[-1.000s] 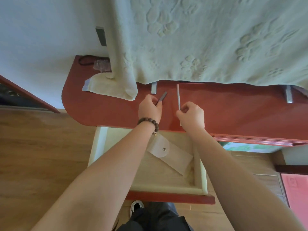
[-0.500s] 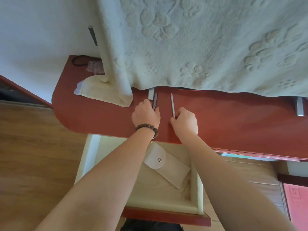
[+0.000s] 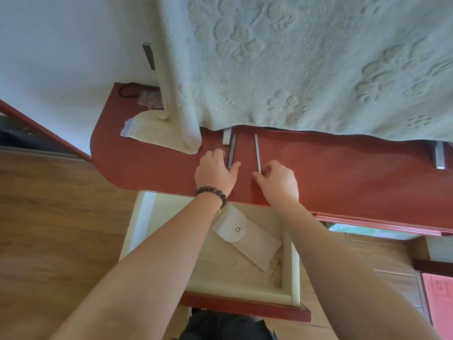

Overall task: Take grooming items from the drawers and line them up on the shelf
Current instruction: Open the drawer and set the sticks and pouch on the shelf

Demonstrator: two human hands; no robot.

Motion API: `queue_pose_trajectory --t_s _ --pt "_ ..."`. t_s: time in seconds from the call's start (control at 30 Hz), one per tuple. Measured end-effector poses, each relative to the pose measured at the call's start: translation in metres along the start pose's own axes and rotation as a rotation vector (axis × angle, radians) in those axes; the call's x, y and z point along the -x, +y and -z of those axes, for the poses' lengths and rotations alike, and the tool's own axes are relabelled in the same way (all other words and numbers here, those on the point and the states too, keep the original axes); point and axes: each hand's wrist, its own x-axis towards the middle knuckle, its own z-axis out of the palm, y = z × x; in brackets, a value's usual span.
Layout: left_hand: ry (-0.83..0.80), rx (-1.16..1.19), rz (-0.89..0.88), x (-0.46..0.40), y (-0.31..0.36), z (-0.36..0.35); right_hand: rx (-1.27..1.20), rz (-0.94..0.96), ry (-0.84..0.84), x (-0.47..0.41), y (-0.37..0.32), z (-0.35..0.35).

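Left hand [image 3: 215,174] on dark file [image 3: 231,150]

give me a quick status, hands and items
Left hand on dark file, right hand pinching pale stick. Both flat on red shelf. Nothing blocking.

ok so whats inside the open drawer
A translucent snap pouch lies on the wooden bottom of the drawer. The left forearm covers part of the inside, and the back runs hidden under the red shelf.
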Motion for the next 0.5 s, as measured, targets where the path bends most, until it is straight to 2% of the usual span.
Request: queue_pose_trajectory --t_s 0.13,0.2,0.33,0.5 --pt "0.071 -0.067 -0.105 0.026 -0.016 0.005 -0.14 0.108 0.095 0.039 0.017 0.007" --pt "0.017 -0.128 -0.102 0.036 -0.025 0.004 -0.156 0.149 0.101 0.064 0.031 -0.002" --pt "-0.159 -0.21 -0.02 0.042 -0.043 0.0 0.017 0.089 -0.069 0.093 0.068 -0.041" --pt "-0.195 -0.278 -0.046 0.046 -0.051 -0.003 0.226 -0.017 -0.308 0.083 0.079 -0.074"
